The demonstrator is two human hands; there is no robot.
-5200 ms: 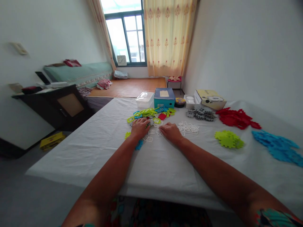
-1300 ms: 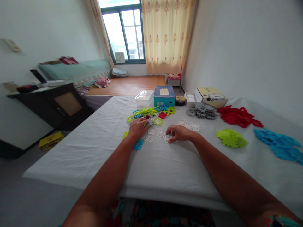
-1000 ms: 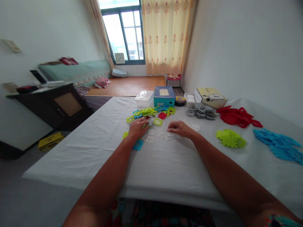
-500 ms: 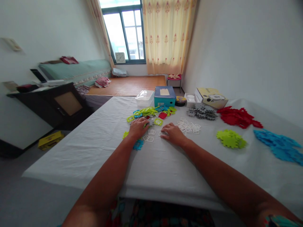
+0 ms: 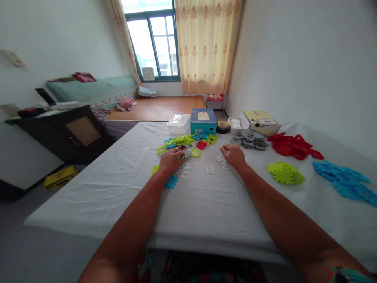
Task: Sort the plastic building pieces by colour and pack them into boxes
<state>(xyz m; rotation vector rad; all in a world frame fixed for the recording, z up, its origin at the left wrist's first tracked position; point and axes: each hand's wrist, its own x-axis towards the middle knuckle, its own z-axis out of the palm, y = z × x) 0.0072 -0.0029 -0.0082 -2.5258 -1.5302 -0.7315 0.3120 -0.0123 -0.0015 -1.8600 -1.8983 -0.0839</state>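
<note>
My left hand [image 5: 171, 161] rests at the near edge of a mixed heap of toothed plastic pieces [image 5: 182, 140], mostly lime green. Its fingers are curled by a grey toothed piece [image 5: 186, 153]; what they grip is hidden. My right hand [image 5: 234, 155] is over a pile of small white window-shaped pieces [image 5: 220, 159], fingers bent together, and their tips hide anything pinched. A single white window piece [image 5: 210, 170] lies between the hands. More white window pieces [image 5: 185, 174] and a blue toothed piece [image 5: 171, 181] lie by my left wrist.
Piles of grey [image 5: 250, 140], red [image 5: 294, 145], lime [image 5: 285, 173] and blue pieces [image 5: 344, 181] lie to the right. Along the back stand a clear plastic tub [image 5: 178, 124], a blue box [image 5: 203, 122], a round tin [image 5: 223, 126] and a yellow box [image 5: 261, 122].
My right hand has moved right and away from me, onto the white pile, uncovering one white window piece. My left hand has stayed about where it was. The view has shifted slightly.
</note>
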